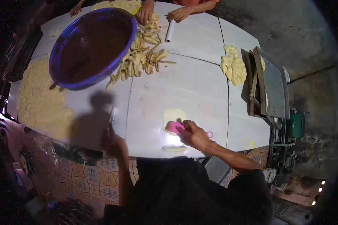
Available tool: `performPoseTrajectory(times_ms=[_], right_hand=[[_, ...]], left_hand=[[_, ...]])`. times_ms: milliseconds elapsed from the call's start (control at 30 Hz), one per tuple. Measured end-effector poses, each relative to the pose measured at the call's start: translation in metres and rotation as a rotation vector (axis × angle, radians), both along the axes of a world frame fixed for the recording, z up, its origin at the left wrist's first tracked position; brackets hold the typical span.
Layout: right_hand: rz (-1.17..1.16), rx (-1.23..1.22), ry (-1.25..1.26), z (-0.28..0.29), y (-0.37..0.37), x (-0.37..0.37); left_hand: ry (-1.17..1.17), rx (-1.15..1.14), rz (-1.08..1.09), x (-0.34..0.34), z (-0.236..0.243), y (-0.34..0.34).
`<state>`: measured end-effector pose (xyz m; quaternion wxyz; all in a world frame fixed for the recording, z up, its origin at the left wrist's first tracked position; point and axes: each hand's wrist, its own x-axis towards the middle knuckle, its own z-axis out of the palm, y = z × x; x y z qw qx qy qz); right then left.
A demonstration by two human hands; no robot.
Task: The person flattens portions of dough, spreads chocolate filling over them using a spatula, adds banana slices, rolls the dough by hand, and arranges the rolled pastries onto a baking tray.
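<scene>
My right hand grips a pink plastic tool on a thin, flattened sheet of pale dough near the table's front edge. Just below lies a short pale roll of what looks like dough. My left hand, partly in shadow, holds a thin pale rod upright to the left of the dough sheet.
The tiled white table bears a blue basin of brown mixture, piled yellowish pieces, pale crumbly material, dough lumps and stacked metal trays. Co-workers' hands are at the far edge near a white tube.
</scene>
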<state>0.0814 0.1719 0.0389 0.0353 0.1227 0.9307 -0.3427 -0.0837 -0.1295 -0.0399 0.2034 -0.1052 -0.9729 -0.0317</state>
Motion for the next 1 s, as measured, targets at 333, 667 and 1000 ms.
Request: performPoseTrajectory(times_ms=[333,667,1000], right_hand=[[0.093,0.190,-0.239,0.023,0.022,0.025],[0.057,0.308,-0.016,0.058,0.085,-0.072],[0.194,0.360,0.358,-0.011,-0.107,-0.335]], left_hand=[[0.039,0.040,-0.015,0.001,-0.017,0.020],[-0.343,0.133,0.156,0.006,-0.017,-0.002],[-0.154,0.179,0.086,0.012,-0.004,-0.007]])
